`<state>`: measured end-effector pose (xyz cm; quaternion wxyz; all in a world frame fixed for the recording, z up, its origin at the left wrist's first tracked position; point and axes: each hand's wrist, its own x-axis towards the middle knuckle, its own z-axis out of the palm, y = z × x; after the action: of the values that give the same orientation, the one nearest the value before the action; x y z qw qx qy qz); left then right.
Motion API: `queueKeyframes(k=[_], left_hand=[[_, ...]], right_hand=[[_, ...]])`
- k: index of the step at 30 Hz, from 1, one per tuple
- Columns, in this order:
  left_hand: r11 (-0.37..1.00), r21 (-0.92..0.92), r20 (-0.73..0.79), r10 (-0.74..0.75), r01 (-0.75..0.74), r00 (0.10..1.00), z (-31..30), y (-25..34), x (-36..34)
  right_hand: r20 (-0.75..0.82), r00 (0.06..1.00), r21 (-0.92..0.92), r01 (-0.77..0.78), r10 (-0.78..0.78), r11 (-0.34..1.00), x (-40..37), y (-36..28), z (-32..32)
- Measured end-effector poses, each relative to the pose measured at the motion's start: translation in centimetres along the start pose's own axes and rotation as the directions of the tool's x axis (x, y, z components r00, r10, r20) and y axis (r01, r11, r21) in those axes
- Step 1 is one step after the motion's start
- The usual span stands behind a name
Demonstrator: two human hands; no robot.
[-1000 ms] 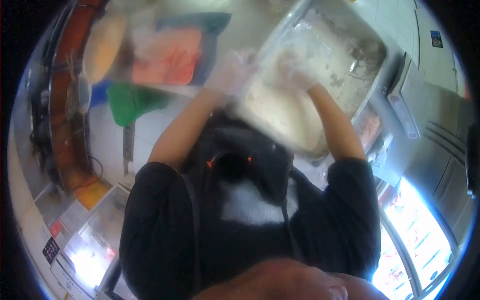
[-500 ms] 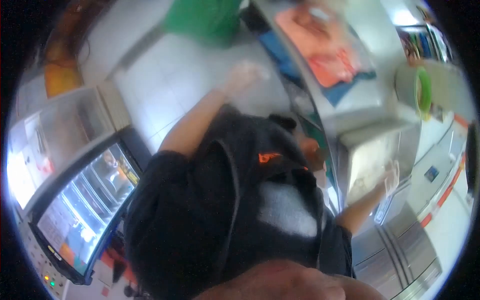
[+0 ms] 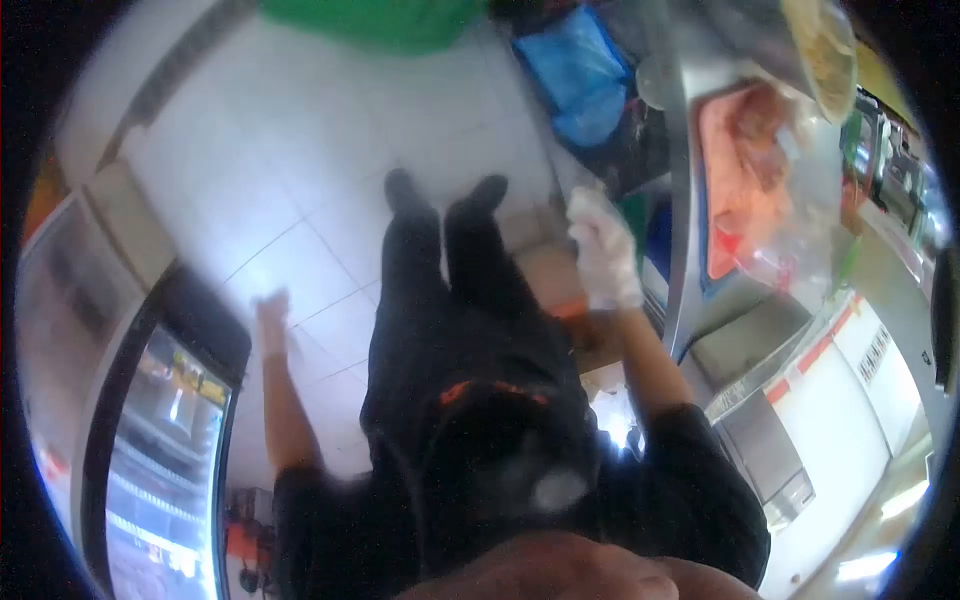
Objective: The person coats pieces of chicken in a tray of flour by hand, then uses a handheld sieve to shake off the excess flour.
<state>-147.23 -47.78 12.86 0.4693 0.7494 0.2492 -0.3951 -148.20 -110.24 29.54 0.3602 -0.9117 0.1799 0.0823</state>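
My right hand (image 3: 605, 255), in a thin whitish glove, hangs in the air beside the counter's front edge. Its fingers look loosely extended, somewhat blurred, with nothing visible in them. Above the floor on the other side is my left hand (image 3: 271, 318), smeared by motion, so its fingers cannot be made out. Nearest to my right hand, on the counter (image 3: 684, 170), lies an orange-pink sheet or board (image 3: 722, 190) with a brownish item (image 3: 760, 135) and clear plastic (image 3: 790, 255) on it. A blue plastic bag (image 3: 575, 75) is beyond my right hand.
A lit glass-door fridge (image 3: 165, 450) stands at the left. Something green (image 3: 380, 20) is at the top, on the white tiled floor (image 3: 290, 150). A sunken metal basin (image 3: 745, 335) and a white cabinet (image 3: 850, 400) are at the right.
My body has turned and the view has shifted along the counter. My right hand has left the pale basin area and come to the counter's front. My left hand has swung back toward my side.
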Motion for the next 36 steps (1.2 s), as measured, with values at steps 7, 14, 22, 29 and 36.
queueKeyframes(k=[7, 14, 22, 29, 36], left_hand=[[0.871, 0.032, 0.007, -0.491, 0.491, 0.871, 4.6, -18.4, -10.5], [0.806, -0.105, 0.061, -0.58, 0.583, 0.812, 10.8, -18.0, -8.4], [0.769, 0.122, -0.068, -0.624, 0.627, 0.779, 14.0, -12.9, -7.3], [0.596, 0.306, -0.148, -0.741, 0.743, 0.655, 15.3, -12.6, -8.7], [0.568, 0.304, -0.16, -0.762, 0.765, 0.628, 15.4, -13.3, -9.7]], right_hand=[[0.231, 0.777, -0.029, -0.597, 0.586, 0.802, 0.2, 9.2, 8.8], [0.005, 0.845, -0.47, -0.47, 0.535, 0.747, -4.6, 36.7, 17.7], [-0.315, 0.595, -0.173, -0.802, 0.739, 0.572, 13.9, 53.5, 13.2], [-0.217, 0.736, -0.729, -0.559, 0.642, 0.395, 25.6, 57.3, 11.1], [-0.145, 0.789, -0.308, -0.609, 0.597, 0.731, 23.9, 53.2, 11.7]])
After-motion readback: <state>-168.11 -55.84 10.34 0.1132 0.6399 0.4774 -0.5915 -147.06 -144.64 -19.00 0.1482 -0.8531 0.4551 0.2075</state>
